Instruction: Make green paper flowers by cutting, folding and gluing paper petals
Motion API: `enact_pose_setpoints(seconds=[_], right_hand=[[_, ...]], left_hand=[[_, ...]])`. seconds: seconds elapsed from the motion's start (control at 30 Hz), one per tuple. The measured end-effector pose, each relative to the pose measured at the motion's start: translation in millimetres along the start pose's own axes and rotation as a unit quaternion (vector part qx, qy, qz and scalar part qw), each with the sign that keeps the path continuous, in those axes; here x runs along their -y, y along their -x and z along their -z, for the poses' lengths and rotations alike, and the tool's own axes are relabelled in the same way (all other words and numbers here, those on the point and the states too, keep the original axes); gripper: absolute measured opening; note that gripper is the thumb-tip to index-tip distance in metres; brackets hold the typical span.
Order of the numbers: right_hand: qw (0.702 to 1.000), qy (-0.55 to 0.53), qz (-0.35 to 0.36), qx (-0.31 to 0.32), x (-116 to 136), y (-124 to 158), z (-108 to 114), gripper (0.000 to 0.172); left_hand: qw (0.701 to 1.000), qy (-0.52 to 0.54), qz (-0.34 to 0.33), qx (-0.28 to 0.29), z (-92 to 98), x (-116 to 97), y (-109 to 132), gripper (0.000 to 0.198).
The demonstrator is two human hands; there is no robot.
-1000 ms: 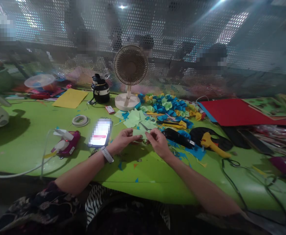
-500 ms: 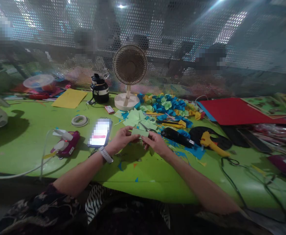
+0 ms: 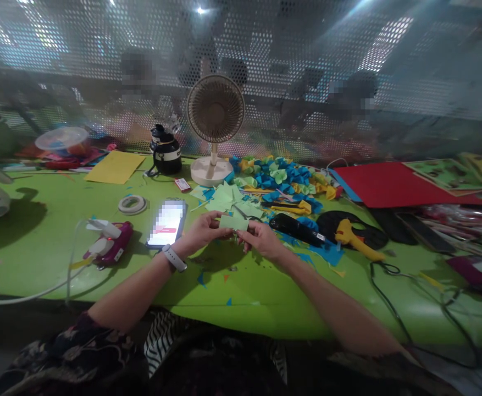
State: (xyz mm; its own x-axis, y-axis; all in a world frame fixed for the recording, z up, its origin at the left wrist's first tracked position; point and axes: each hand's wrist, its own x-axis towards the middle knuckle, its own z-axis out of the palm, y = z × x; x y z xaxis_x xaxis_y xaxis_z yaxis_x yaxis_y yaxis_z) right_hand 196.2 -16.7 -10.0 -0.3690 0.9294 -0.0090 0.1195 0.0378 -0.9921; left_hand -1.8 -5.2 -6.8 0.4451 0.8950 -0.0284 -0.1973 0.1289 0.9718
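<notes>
A small piece of light green paper is held up between my two hands over the green table. My left hand pinches its left end, thumb in front. At its right end, my right hand pinches the lower corner with thumb and fingers. Just behind the paper lies a heap of pale green paper cut-outs. A black stapler rests to the right of my right hand, and a phone with a lit screen lies left of my left hand.
A desk fan stands at the back beside a pile of blue, yellow and green paper flowers. To the right are a yellow glue gun and red sheets. Leftward sit a tape roll and a purple power strip with cables.
Both hands stay pinched on the green paper, which looks slightly tilted compared with before. The whole view has shifted a little; nothing else has visibly moved.
</notes>
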Motion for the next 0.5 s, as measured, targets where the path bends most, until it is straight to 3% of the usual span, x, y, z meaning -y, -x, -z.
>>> enact_pose_setpoints(seconds=[0.3, 0.5], right_hand=[[0.999, 0.012, -0.028, 0.018, 8, -1, 7, 0.037], [0.999, 0.000, -0.035, 0.016, 13, -1, 9, 0.040]], left_hand=[[0.999, -0.014, 0.038, -0.028, 10.4, -8, -1, 0.056], [0.998, -0.042, 0.035, -0.044, 13.6, -19, 0, 0.053]])
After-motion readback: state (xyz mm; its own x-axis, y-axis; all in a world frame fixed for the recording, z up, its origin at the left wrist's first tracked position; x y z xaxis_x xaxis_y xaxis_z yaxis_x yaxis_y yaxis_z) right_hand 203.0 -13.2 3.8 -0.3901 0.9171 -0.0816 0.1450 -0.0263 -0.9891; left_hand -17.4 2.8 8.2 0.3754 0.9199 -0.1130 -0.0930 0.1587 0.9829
